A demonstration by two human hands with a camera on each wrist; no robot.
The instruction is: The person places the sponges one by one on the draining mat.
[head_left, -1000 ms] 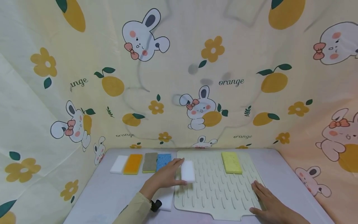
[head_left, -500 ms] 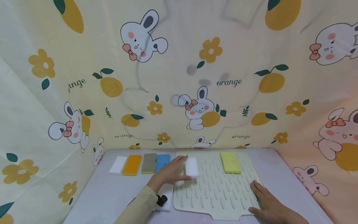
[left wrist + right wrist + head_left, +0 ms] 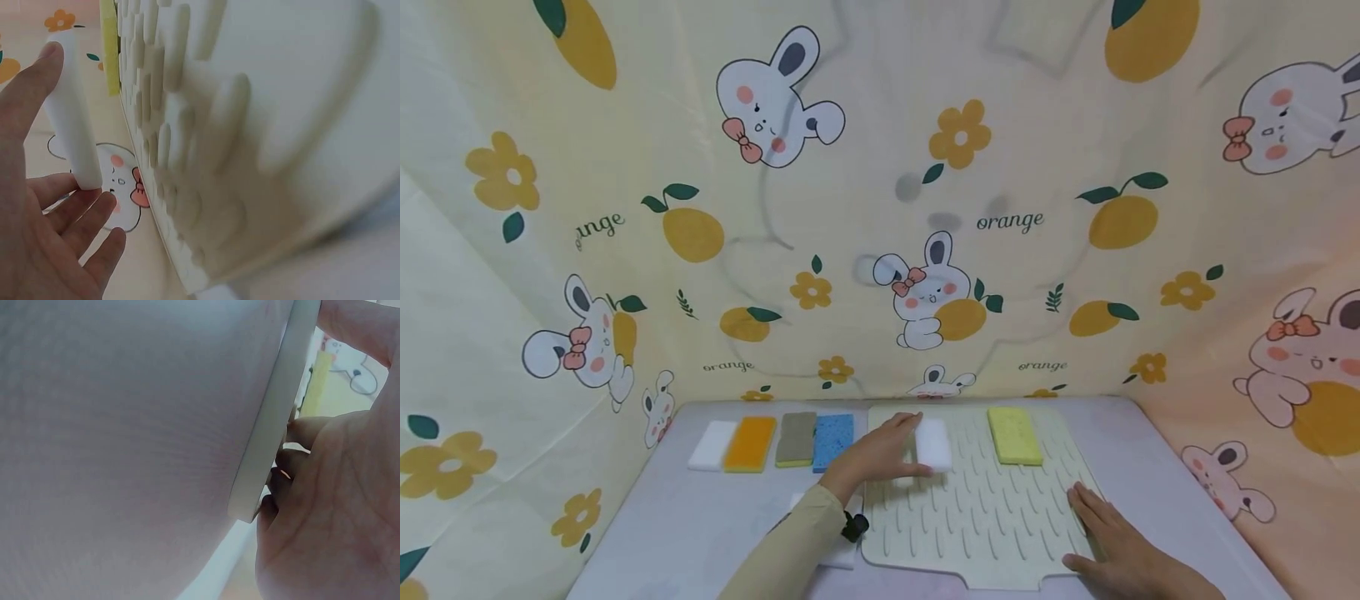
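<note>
My left hand (image 3: pixel 880 450) pinches a white block sponge (image 3: pixel 933 444) by its ends, between thumb and fingertips. In the left wrist view the sponge (image 3: pixel 74 119) hangs apart from the ridged surface, with a gap between them. Below it lies a cream drying mat (image 3: pixel 977 542) with raised ridges and a notched front edge. A yellow sponge (image 3: pixel 1015 436) lies on the mat's far right part. My right hand (image 3: pixel 1112 533) rests on the mat's right edge with its fingers extended; in the right wrist view the palm (image 3: pixel 331 519) is beside the mat's rim.
Left of the mat, a row holds a blue sponge (image 3: pixel 833 442), a grey-topped sponge (image 3: pixel 795 439), an orange sponge (image 3: pixel 750 444) and a white sponge (image 3: pixel 712 446). A flat white item (image 3: pixel 838 557) is partly hidden under my left forearm. A printed curtain (image 3: pixel 850 192) surrounds the table.
My left hand has carried the white sponge to the right and slightly farther back over the mat. The right hand stays at the mat's edge.
</note>
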